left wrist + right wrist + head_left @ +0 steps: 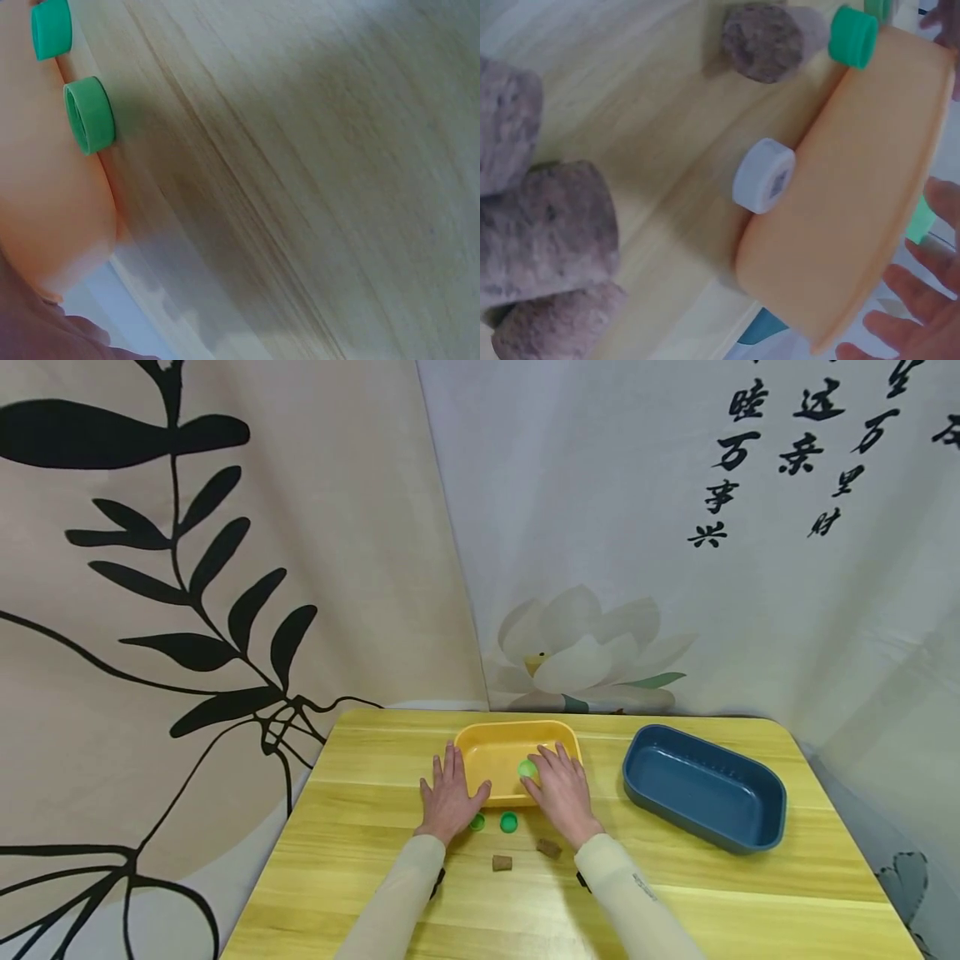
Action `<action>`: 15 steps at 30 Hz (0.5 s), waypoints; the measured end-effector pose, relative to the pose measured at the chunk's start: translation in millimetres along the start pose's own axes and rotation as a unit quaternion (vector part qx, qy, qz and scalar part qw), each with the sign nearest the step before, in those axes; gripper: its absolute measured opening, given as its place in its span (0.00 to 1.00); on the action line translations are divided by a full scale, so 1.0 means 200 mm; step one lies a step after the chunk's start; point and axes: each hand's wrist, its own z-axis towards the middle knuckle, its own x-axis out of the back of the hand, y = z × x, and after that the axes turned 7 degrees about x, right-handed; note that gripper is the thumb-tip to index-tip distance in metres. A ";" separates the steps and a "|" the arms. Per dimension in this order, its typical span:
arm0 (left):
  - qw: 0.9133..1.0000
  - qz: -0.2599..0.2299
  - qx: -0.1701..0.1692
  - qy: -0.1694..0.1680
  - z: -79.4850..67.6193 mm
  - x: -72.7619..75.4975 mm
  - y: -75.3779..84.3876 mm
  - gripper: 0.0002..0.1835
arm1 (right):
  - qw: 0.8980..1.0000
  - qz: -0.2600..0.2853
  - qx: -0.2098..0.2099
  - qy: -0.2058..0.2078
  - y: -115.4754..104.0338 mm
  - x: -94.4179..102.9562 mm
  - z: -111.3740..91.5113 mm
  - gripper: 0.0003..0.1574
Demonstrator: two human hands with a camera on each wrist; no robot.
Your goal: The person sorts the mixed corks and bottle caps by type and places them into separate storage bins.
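A yellow tray [480,795] stands near the back of the table, orange in the wrist views. My left hand [447,797] rests at its left rim with fingers straight. Over the tray's right part, my right hand [562,789] pinches a light green bottle cap [527,768] between thumb and forefinger. Before the front wall lie a green cap [508,822] and another green cap [477,822], partly covered by the left thumb. The right wrist view shows a white cap [764,176] against the tray wall; the right hand hides it in the head view.
Nearer me lie cork stoppers: one cork [502,862] in the middle, another cork [548,848] by the right wrist. Several large corks [547,232] show in the right wrist view. A dark blue tray [705,827] stands right on the wooden table [337,860]. Printed curtains [360,527] hang behind.
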 end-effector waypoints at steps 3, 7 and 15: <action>1.000 0.000 0.002 -0.003 0.00 0.00 0.00 0.53 | 1.000 -0.011 -0.017 -0.013 0.01 -0.02 0.01 0.28; 1.000 -0.005 -0.001 0.001 -0.01 0.00 0.00 0.53 | 0.998 -0.033 -0.035 -0.049 0.03 -0.04 0.01 0.32; 1.000 -0.015 -0.007 0.001 0.00 0.00 0.00 0.52 | 0.997 0.002 -0.052 -0.048 0.07 0.04 -0.07 0.40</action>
